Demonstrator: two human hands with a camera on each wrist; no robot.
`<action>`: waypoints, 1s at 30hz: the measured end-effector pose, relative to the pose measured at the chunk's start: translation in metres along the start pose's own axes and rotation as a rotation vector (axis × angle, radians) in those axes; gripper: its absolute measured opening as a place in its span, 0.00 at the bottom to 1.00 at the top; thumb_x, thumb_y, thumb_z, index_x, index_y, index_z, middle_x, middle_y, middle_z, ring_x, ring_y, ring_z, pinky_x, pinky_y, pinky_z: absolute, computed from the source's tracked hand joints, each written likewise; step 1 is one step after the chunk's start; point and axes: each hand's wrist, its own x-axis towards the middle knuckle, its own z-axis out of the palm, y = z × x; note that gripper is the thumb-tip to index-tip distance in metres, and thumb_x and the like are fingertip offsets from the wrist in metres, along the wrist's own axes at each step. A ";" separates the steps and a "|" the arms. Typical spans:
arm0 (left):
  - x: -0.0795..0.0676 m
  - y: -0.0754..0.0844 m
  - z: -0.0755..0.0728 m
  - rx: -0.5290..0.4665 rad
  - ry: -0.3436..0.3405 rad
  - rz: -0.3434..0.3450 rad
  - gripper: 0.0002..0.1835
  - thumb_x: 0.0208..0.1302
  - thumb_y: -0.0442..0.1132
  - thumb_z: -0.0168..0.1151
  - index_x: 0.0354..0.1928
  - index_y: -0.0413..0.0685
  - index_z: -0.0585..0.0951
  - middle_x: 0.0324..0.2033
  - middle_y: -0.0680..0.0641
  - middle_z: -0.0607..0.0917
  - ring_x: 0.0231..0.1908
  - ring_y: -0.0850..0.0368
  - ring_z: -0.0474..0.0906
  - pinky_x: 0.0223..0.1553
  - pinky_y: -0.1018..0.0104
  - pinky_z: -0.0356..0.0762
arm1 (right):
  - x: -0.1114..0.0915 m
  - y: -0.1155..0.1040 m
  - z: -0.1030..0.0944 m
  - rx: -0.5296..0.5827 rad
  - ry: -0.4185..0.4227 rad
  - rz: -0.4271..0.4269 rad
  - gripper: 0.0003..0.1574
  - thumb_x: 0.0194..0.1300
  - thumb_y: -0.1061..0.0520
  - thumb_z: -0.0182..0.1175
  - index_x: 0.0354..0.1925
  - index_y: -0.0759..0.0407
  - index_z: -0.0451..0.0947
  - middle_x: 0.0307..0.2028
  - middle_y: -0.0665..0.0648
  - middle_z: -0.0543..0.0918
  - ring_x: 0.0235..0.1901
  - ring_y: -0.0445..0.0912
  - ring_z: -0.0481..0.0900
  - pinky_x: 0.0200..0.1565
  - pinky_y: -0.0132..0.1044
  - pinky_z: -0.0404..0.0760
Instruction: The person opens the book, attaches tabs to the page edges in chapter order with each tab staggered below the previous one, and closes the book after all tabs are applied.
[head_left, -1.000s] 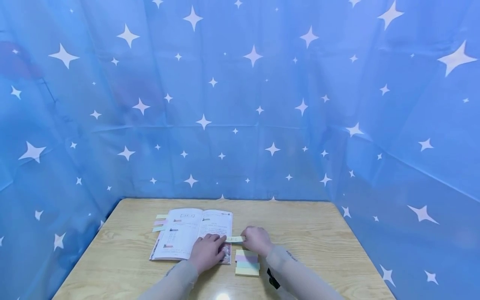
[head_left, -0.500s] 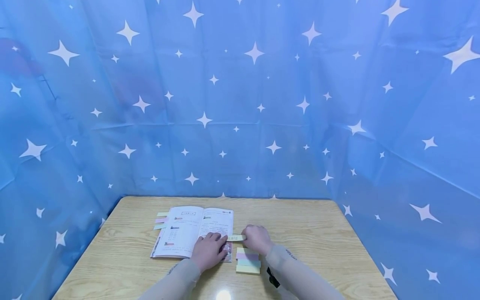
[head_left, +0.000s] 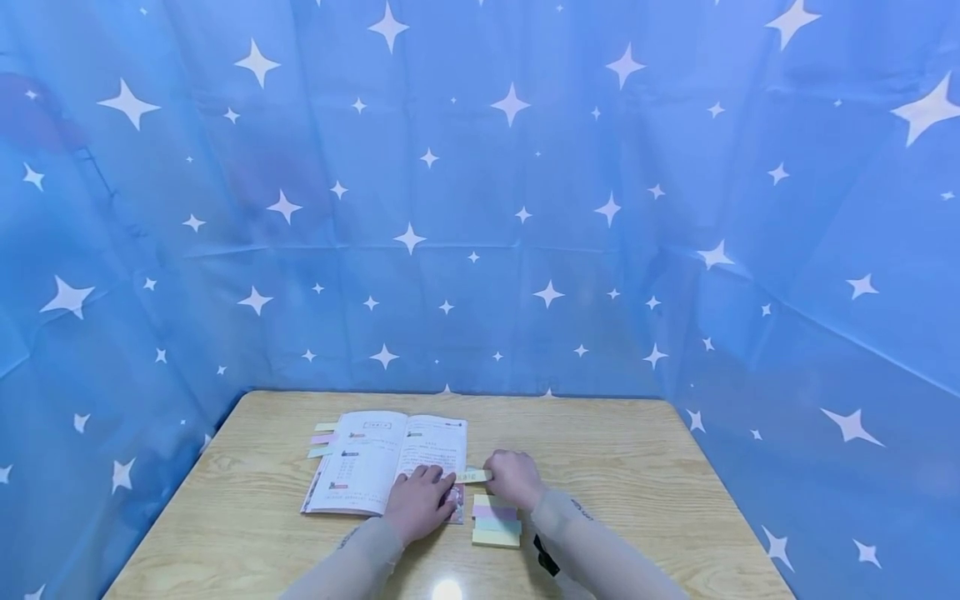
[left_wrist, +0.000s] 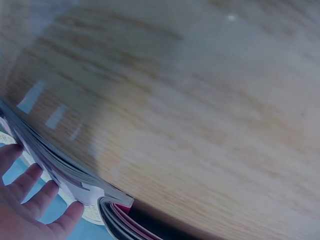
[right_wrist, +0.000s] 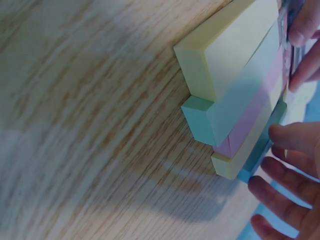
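An open book [head_left: 367, 467] lies on the table, and my left hand [head_left: 420, 502] rests on its right page with fingers spread. In the left wrist view, the fingers [left_wrist: 42, 200] lie over the page beside the book's curved edge. My right hand [head_left: 516, 479] pinches the right end of a pale yellow printed sticky strip [head_left: 472, 477]. The strip's other end reaches the book's right edge, right at my left fingertips. Just nearer than the right hand sit the sticky note pads [head_left: 496, 527], in yellow, purple and green; the right wrist view shows the right thumb [right_wrist: 290, 136] close beside them.
Several coloured sticky tabs [head_left: 322, 440] stick out from the book's left edge. The wooden table [head_left: 600, 467] extends around the book and pads. Behind it hangs a blue curtain [head_left: 450, 208] with white stars.
The head view has tilted slightly. Both hands, the book and the sticky strip stay nearly in place.
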 end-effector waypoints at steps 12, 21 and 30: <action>-0.002 0.008 -0.006 -0.012 -0.029 -0.008 0.26 0.68 0.57 0.53 0.63 0.55 0.77 0.58 0.45 0.76 0.60 0.44 0.70 0.54 0.36 0.70 | -0.003 0.007 0.002 -0.002 0.013 0.008 0.05 0.53 0.61 0.67 0.24 0.52 0.84 0.24 0.46 0.77 0.20 0.38 0.68 0.29 0.38 0.77; -0.002 0.008 -0.006 -0.044 -0.034 -0.024 0.26 0.68 0.55 0.54 0.63 0.53 0.76 0.59 0.44 0.76 0.61 0.43 0.69 0.55 0.34 0.68 | -0.018 0.009 -0.009 0.080 0.085 0.016 0.17 0.55 0.58 0.67 0.45 0.60 0.85 0.39 0.56 0.85 0.38 0.49 0.83 0.40 0.44 0.83; -0.005 0.008 -0.008 -0.039 -0.028 -0.026 0.26 0.68 0.55 0.55 0.63 0.53 0.76 0.59 0.44 0.76 0.60 0.43 0.69 0.55 0.35 0.69 | -0.038 -0.004 -0.002 0.087 0.131 -0.174 0.19 0.59 0.52 0.66 0.48 0.59 0.83 0.46 0.56 0.85 0.45 0.49 0.83 0.48 0.46 0.82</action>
